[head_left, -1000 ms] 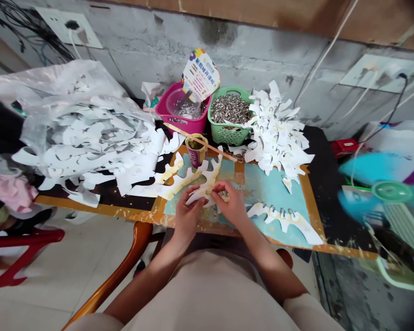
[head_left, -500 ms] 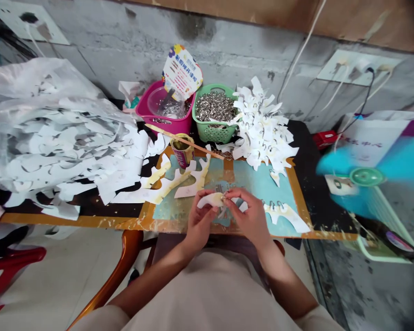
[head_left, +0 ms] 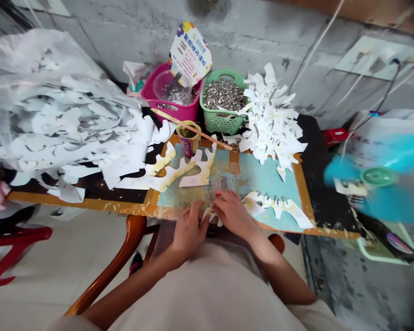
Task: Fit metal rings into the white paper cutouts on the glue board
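Note:
My left hand (head_left: 190, 230) is at the table's front edge, its thumb and fingers closed on the left part of a small white cut-out piece (head_left: 209, 214). From the other side my right hand (head_left: 232, 212) reaches over the same piece, fingers bent onto it near what looks like a metal ring; the exact grip is partly hidden. To the right, a white scalloped strip (head_left: 291, 212) with several metal rings along its edge lies on the blue mat (head_left: 262, 172). Left of the hands lie white strips (head_left: 172, 177) with yellowish glue-like smears.
A smeared can (head_left: 189, 143) carries a wooden stick (head_left: 207, 137). Behind it are a pink basket (head_left: 172, 110) and a green basket (head_left: 224, 120) of metal rings. White pieces heap at right (head_left: 272, 124) and in a plastic bag (head_left: 48, 59). A blue fan (head_left: 379, 177) spins at right.
Both hands have come down and closer to me with the white piece, now low at the table edge. More of the ringed strip on the right shows. The view has shifted slightly.

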{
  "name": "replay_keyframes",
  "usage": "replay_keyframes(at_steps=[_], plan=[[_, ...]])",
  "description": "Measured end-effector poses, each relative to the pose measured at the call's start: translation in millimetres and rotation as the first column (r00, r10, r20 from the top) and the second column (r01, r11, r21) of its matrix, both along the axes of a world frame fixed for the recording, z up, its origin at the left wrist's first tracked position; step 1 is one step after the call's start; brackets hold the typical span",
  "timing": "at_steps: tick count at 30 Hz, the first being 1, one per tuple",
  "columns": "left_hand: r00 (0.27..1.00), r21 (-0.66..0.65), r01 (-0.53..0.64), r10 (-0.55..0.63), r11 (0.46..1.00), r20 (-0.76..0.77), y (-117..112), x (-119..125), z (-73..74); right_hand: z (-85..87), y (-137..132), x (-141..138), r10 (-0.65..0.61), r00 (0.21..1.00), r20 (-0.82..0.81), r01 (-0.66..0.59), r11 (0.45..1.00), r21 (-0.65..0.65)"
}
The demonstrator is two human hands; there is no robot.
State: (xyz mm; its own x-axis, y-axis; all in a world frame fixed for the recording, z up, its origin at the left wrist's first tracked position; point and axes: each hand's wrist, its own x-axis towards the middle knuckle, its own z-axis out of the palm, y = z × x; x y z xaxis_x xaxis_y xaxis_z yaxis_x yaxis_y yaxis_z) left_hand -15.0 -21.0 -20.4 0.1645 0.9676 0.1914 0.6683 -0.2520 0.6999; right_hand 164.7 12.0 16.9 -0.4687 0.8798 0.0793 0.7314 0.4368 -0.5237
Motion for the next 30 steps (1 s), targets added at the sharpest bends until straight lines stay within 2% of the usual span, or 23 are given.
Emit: replay_keyframes(at_steps=[3, 8, 11, 15, 18, 20, 25, 30], plan=[[0.987, 0.138, 0.01, 0.012, 0.99, -0.159, 5.3, -13.3, -9.7, -20.1, -2.3, -7.8, -0.025, 0.999, -0.024, 0.026, 0.999, 0.043], [0.959, 0.086, 0.271, -0.261, 0.959, -0.113, 31.0, -12.1, -6.9, -29.6, -7.7, -5.4, -0.077, 0.996, -0.04, 0.079, 0.994, 0.077], [0.938, 0.078, 0.333, -0.322, 0.94, -0.126, 39.8, -13.8, -7.0, -38.3, -13.7, -7.0, -0.086, 0.995, -0.046, 0.091, 0.988, 0.127], [0.903, 0.092, 0.403, -0.38, 0.91, -0.202, 40.6, -20.8, -10.3, -48.2, -25.1, -7.1, -0.067, 0.991, -0.116, 0.094, 0.966, 0.242], [0.881, 0.129, 0.448, -0.412, 0.885, -0.234, 38.6, -22.9, -13.3, -45.8, -30.9, -1.2, -0.006, 0.99, -0.139, 0.046, 0.957, 0.287], [0.89, 0.163, 0.436, -0.396, 0.885, -0.228, 37.2, -22.4, -14.9, -40.9, -33.1, 3.8, 0.011, 0.988, -0.152, 0.029, 0.967, 0.255], [0.927, 0.227, 0.359, -0.317, 0.905, -0.201, 35.4, -21.0, -15.7, -29.7, -35.5, 7.5, -0.056, 0.966, -0.253, 0.082, 0.992, 0.095], [0.932, 0.242, 0.352, -0.314, 0.904, -0.182, 36.8, -21.2, -14.0, -22.9, -25.0, 5.8, -0.158, 0.938, -0.31, 0.199, 0.974, 0.106]])
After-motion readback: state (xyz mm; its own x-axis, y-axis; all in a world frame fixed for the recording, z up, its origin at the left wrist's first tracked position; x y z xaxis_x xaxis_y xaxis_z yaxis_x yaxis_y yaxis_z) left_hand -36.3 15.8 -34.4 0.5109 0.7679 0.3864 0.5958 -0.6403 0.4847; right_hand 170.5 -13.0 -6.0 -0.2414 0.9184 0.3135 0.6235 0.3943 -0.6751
